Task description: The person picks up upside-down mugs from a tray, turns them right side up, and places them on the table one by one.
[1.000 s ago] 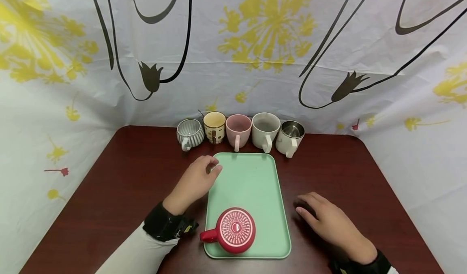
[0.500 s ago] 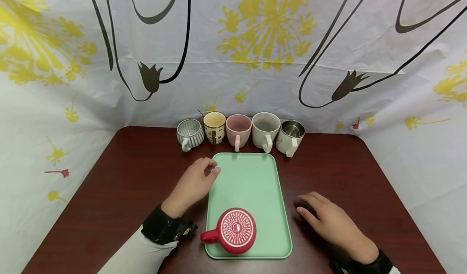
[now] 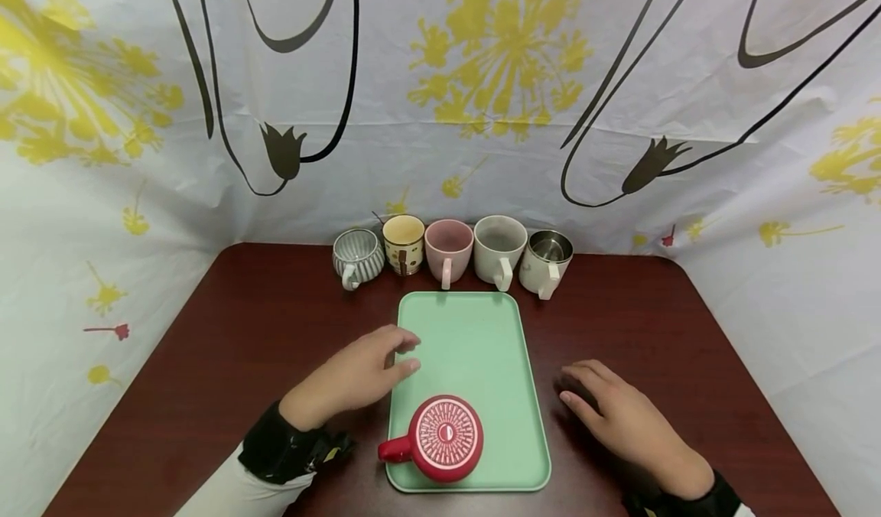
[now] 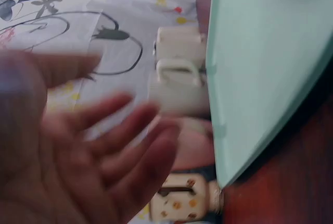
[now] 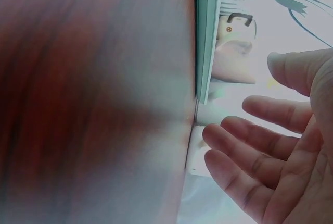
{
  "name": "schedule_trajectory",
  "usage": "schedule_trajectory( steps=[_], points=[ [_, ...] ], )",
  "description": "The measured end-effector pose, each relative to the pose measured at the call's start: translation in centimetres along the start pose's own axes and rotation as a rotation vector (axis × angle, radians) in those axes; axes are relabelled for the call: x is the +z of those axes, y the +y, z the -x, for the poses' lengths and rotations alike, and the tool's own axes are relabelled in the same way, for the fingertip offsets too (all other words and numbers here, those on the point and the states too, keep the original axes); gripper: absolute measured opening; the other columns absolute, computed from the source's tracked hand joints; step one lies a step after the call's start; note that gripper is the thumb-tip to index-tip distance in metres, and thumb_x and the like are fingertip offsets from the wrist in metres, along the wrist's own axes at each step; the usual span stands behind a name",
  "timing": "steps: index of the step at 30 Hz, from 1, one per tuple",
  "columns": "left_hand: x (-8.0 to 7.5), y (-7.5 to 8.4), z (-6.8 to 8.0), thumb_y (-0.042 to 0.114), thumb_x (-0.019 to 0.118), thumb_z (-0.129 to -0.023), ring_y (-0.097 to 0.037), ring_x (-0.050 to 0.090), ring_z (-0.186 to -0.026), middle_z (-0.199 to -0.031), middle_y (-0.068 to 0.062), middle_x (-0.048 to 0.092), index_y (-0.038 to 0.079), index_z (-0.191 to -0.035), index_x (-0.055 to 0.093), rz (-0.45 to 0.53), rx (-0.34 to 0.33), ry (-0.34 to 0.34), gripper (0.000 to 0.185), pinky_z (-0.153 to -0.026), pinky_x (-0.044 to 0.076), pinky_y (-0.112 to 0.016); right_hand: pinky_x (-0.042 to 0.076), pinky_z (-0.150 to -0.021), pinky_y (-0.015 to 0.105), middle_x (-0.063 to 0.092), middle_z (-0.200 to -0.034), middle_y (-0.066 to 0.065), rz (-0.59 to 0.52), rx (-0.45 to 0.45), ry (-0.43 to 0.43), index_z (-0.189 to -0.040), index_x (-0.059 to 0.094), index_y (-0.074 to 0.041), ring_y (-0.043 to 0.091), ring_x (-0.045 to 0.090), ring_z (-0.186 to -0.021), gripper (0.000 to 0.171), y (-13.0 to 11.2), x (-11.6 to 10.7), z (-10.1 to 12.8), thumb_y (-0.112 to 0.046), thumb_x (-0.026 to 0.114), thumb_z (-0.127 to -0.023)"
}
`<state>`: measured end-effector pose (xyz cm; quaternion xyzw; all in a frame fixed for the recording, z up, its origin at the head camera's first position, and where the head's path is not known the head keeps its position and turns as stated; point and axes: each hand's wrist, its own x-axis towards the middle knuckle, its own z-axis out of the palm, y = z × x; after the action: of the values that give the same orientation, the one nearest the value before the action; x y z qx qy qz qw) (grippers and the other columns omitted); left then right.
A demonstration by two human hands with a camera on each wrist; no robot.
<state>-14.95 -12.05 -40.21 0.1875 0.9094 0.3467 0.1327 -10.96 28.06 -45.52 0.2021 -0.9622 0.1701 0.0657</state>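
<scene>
A red mug (image 3: 446, 438) stands upside down at the near end of a light green tray (image 3: 475, 349), its handle pointing left over the tray's edge. My left hand (image 3: 361, 368) hovers by the tray's left side, fingers relaxed and apart, holding nothing; it looks blurred in the left wrist view. To the right of the tray, my right hand (image 3: 619, 417) is held low near the table with loosely bent fingers and nothing in them. In the right wrist view the right hand's fingers (image 5: 250, 153) are spread apart.
Along the table's back edge stand a grey striped cup (image 3: 359, 257), a yellow patterned cup (image 3: 404, 243), a pink mug (image 3: 449, 249), a large white mug (image 3: 499, 249) and a white mug with a metal lining (image 3: 546, 262). A patterned cloth (image 3: 413, 81) hangs behind the dark table (image 3: 275, 303).
My left hand has come back nearer along the tray's left edge, toward the red mug, and its thumb and fingers are wider apart. The right hand and the mugs have stayed put.
</scene>
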Motion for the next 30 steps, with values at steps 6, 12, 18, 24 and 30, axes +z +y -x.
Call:
schedule_trajectory(
  steps=[6,12,18,24,30],
  points=[
    [-0.6,-0.9,1.3,0.04,0.063,-0.104,-0.021,0.063,-0.12,-0.13,-0.005,0.068,0.011,-0.136,0.063,0.007,0.138,-0.216,0.043,-0.103,0.053,-0.044,0.058,-0.09,0.043,0.065,-0.127,-0.006,-0.013,0.012,-0.011,-0.129,0.069,-0.016,0.017,0.068,-0.115,0.032,-0.2,-0.3,0.1,-0.029,0.072,-0.1],
    [-0.7,-1.3,2.2,0.042,0.07,-0.099,-0.004,0.064,-0.099,-0.112,0.007,0.069,0.019,-0.121,0.069,0.073,0.162,-0.372,0.032,-0.089,0.055,-0.028,0.058,-0.09,0.043,0.066,-0.127,-0.006,-0.019,0.024,-0.021,-0.129,0.069,-0.016,0.017,0.069,-0.114,0.032,-0.4,-0.4,0.1,-0.03,0.071,-0.1],
    [-0.5,-1.4,2.2,0.036,0.081,-0.091,-0.003,0.062,-0.086,-0.102,0.006,0.069,0.021,-0.109,0.068,0.134,0.1,-0.473,0.027,-0.078,0.053,-0.024,0.058,-0.091,0.043,0.066,-0.129,-0.005,-0.009,0.025,-0.015,-0.13,0.069,-0.015,0.017,0.068,-0.116,0.033,-0.2,-0.4,0.1,-0.03,0.071,-0.1],
    [-0.1,-1.5,2.2,0.031,0.084,-0.089,-0.004,0.064,-0.079,-0.093,0.008,0.071,0.019,-0.101,0.068,0.181,0.104,-0.525,0.023,-0.071,0.052,-0.022,0.058,-0.091,0.045,0.066,-0.129,-0.003,-0.007,0.029,-0.021,-0.13,0.069,-0.014,0.019,0.068,-0.116,0.033,0.0,-0.3,0.1,-0.031,0.07,-0.101],
    [0.1,-1.1,2.4,0.024,0.075,-0.096,0.0,0.065,-0.072,-0.08,0.008,0.071,0.019,-0.09,0.071,0.239,0.155,-0.578,0.009,-0.066,0.051,-0.019,0.058,-0.092,0.044,0.066,-0.129,-0.004,-0.006,0.025,-0.026,-0.13,0.069,-0.014,0.018,0.068,-0.117,0.033,-0.1,-0.2,0.1,-0.031,0.07,-0.101]
  ],
)
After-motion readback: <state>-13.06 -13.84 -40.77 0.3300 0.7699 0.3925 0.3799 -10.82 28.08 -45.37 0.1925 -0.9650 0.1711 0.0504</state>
